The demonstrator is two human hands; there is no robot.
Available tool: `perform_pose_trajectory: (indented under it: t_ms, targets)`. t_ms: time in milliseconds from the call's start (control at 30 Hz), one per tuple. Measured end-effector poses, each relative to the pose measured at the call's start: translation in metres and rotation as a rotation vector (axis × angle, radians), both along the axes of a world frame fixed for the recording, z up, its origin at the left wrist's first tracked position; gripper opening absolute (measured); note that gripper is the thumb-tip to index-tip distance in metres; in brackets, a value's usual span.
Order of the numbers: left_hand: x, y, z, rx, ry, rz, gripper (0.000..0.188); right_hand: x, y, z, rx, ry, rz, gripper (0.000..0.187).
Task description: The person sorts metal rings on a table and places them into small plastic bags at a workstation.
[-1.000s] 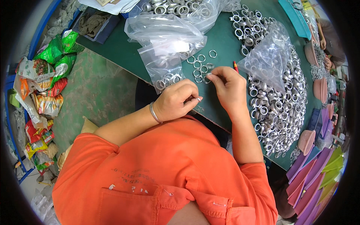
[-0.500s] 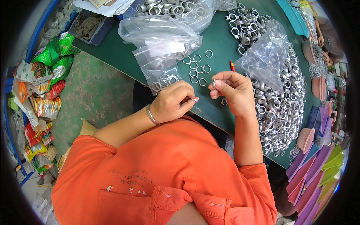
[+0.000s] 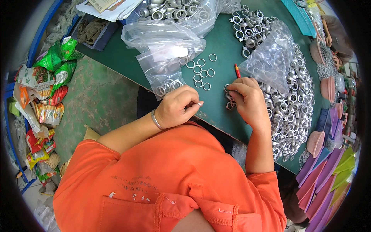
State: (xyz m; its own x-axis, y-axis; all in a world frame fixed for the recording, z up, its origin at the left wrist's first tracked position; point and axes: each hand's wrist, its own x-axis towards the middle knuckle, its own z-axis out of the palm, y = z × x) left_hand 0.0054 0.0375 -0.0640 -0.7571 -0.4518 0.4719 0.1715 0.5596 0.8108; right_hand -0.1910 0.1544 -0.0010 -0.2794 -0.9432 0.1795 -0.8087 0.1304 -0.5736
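Observation:
My left hand (image 3: 178,105) is held just in front of my body near the table edge, its fingers curled in a pinch. A small shiny metal piece (image 3: 199,104) peeks from the fingertips, mostly hidden. Farther right, my right hand (image 3: 251,99) reaches down to the table with bent fingers, closed on a metal ring (image 3: 227,88). Beside its thumb lie a few more rings (image 3: 230,104), partly covered by the hand. Between the hands and farther back, several thin silver rings (image 3: 198,76) lie loose on the green table (image 3: 216,112).
A big heap of metal collars (image 3: 290,116) spreads at right, partly under a clear plastic bag (image 3: 268,58). A red pencil (image 3: 237,71) lies beside it. Another bag (image 3: 160,73) holds rings at the table's left edge. Pink bins (image 3: 315,143) stand at far right.
My right hand has turned over and come down to the rings on the table, beside the heap. My left hand keeps its pinch in the same place.

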Motion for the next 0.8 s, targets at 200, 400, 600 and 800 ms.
perform_pose_trajectory:
  t_ms: [200, 400, 600, 800]
  targets:
    - [0.0, 0.0, 0.001, -0.026, 0.005, 0.008, 0.022, 0.032, -0.028, -0.021, -0.109, 0.16, 0.039, 0.016]
    - [0.0, 0.0, 0.001, -0.042, 0.014, 0.015, 0.022, 0.033, -0.022, -0.023, -0.092, -0.134, -0.027, 0.014]
    - [0.001, 0.0, -0.001, -0.046, 0.014, 0.017, 0.022, 0.03, -0.014, -0.008, -0.157, -0.247, -0.004, 0.014]
    - [0.0, 0.0, 0.0, -0.033, 0.014, 0.021, 0.022, 0.028, -0.012, -0.001, -0.297, -0.214, 0.074, 0.016]
